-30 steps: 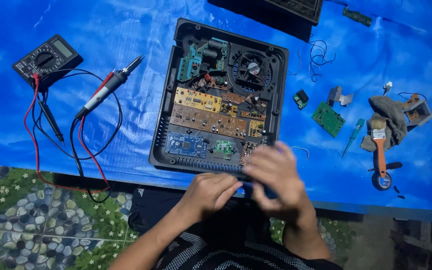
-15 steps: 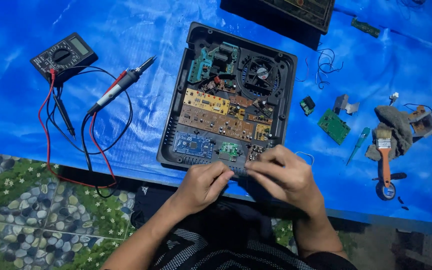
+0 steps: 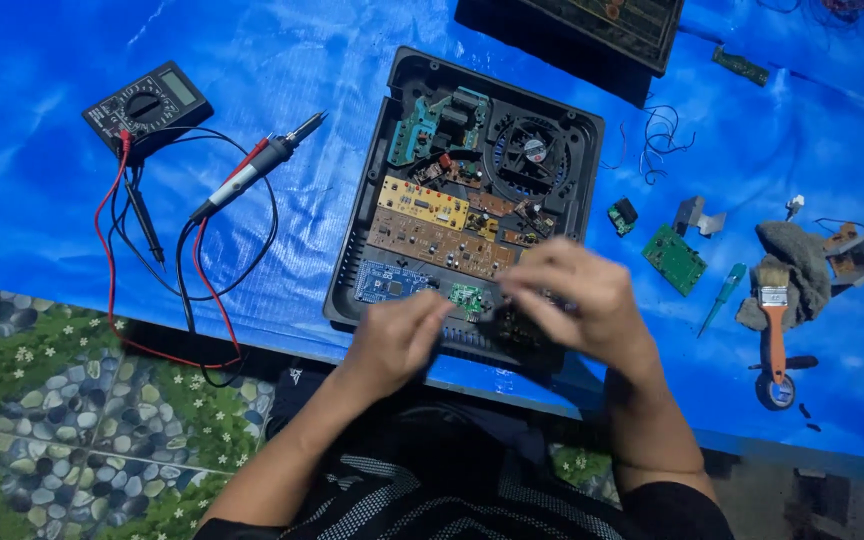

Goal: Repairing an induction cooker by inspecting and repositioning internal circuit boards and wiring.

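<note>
Opened black case [image 3: 372, 210] with circuit boards [image 3: 422, 202] and a fan [image 3: 534, 152] lay on the blue sheet [image 3: 352, 60]. The left hand [image 3: 392, 340] and right hand [image 3: 577, 300], fingers curled, met over its near edge; what they gripped could not be told. A multimeter [image 3: 147, 105] lay well apart.

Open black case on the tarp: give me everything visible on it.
The open black case is a squarish plastic tray lying flat on the blue tarp, lid off. Inside: a round fan, a teal board, a yellow board, a brown board and a blue board. The left hand and right hand work over its near edge, hiding it.
</note>
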